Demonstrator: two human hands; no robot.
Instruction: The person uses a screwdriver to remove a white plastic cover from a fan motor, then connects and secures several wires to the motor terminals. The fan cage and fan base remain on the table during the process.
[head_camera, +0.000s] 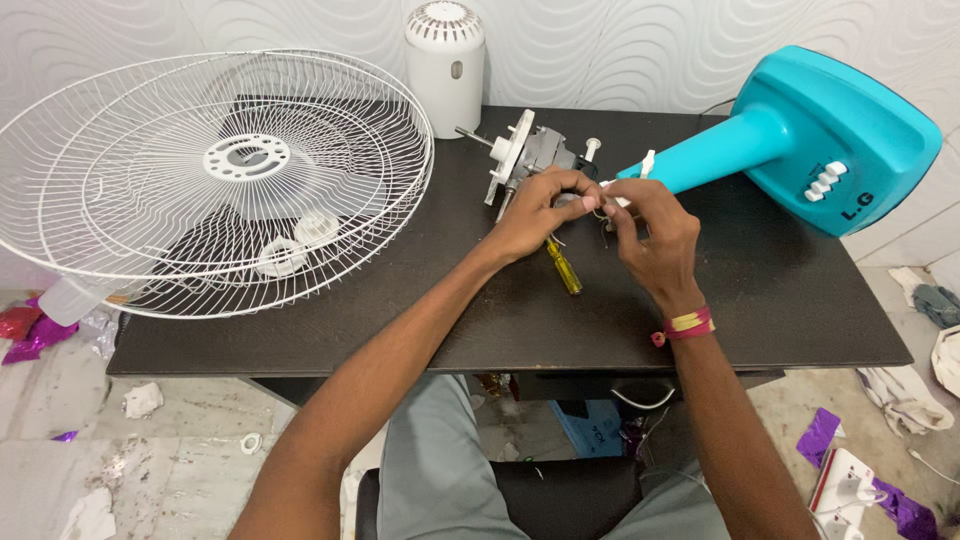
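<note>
Between both hands, left hand (535, 210) and right hand (650, 235) pinch the motor's wires (598, 210).

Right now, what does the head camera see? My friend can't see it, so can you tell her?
Two hands, the left hand and right hand, work together on a grey fan motor lying on a dark table. A teal fan stand lies to the right, white fan guards to the left, and a yellow screwdriver lies under the hands.
</note>
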